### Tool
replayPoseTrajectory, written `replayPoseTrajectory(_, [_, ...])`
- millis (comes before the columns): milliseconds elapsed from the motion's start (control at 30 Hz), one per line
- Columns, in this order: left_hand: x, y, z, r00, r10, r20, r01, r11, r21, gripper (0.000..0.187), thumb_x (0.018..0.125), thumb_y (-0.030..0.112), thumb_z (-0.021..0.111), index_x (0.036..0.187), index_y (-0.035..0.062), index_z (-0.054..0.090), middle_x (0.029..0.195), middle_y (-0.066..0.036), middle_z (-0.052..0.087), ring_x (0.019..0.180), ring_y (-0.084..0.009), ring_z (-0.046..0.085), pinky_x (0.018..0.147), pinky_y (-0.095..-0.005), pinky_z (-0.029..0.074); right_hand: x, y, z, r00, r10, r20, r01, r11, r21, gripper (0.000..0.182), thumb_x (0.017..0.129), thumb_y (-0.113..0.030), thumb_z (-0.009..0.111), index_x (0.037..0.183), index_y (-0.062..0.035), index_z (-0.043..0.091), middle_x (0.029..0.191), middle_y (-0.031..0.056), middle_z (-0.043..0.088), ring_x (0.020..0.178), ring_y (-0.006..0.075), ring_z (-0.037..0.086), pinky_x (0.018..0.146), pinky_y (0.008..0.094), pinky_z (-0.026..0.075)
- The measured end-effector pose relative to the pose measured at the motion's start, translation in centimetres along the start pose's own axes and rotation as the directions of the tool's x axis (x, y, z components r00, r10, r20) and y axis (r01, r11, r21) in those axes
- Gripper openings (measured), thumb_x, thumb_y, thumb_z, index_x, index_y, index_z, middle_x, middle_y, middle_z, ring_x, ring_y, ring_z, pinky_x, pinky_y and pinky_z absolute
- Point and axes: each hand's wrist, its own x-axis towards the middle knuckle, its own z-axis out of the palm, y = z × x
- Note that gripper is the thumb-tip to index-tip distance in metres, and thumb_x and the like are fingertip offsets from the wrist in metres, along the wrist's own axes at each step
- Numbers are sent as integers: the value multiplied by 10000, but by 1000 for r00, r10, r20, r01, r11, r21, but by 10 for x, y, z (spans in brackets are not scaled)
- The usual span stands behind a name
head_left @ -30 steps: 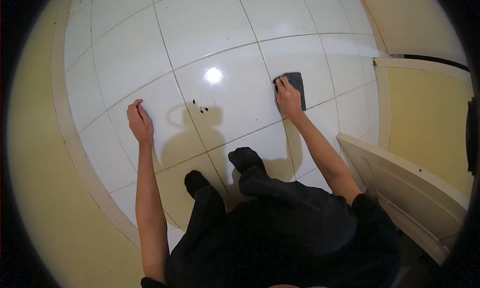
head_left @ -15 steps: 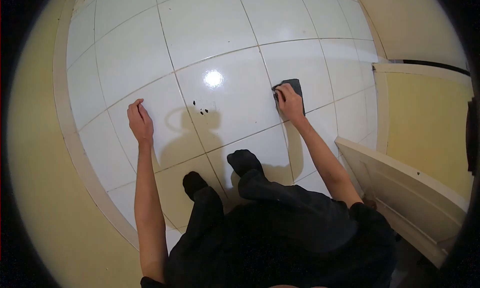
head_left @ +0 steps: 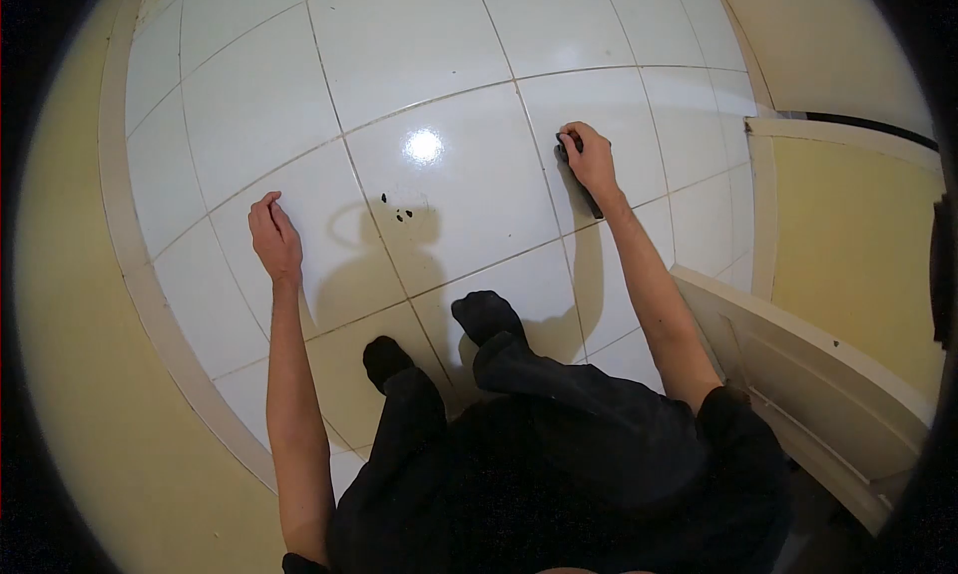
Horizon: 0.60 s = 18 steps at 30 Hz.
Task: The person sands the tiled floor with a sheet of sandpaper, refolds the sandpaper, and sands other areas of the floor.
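Observation:
My right hand [head_left: 590, 162] is closed on the upper end of a flat dark grey rectangular piece [head_left: 587, 198], which shows almost edge-on below the fingers. Its material is hard to make out. To the left, my left hand [head_left: 273, 238] hangs over the tiles with its fingers loosely bent, and nothing shows in it. Between the two hands, several small black bits [head_left: 403, 216] lie on the white tiled floor [head_left: 469, 185], with faint smudges around them.
My feet in black socks [head_left: 486, 316] are on the tiles below the bits. A cream door panel [head_left: 798, 374] stands at the lower right, in front of a yellow wall section [head_left: 848, 225]. Another yellow wall [head_left: 100, 374] runs along the left side.
My right hand has moved a little up and to the right. The dark piece showed its broad face before and has turned edge-on. My left hand is nearly where it was.

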Motion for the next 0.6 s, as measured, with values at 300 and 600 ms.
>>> replayPoseTrajectory(300, [1,2,-1,1000,-26,7,25,999,23,231,1095,134,469,1208,50,652,1102,-103,651,1009,-276,619,884,-389,506,-18,-25,-1,976,-20,215,54,986,-155,112,900,-144,686,950,-44,681,915,171,729,860,401,702,763,486,559])
replayPoseTrajectory(600, [3,1,0,999,-45,22,45,999,14,208,1074,98,482,1191,67,652,1100,-86,650,1022,-279,600,879,-409,504,18,-6,-4,957,40,286,19,980,-200,153,864,-163,712,924,-28,676,887,193,737,841,411,709,765,498,573])
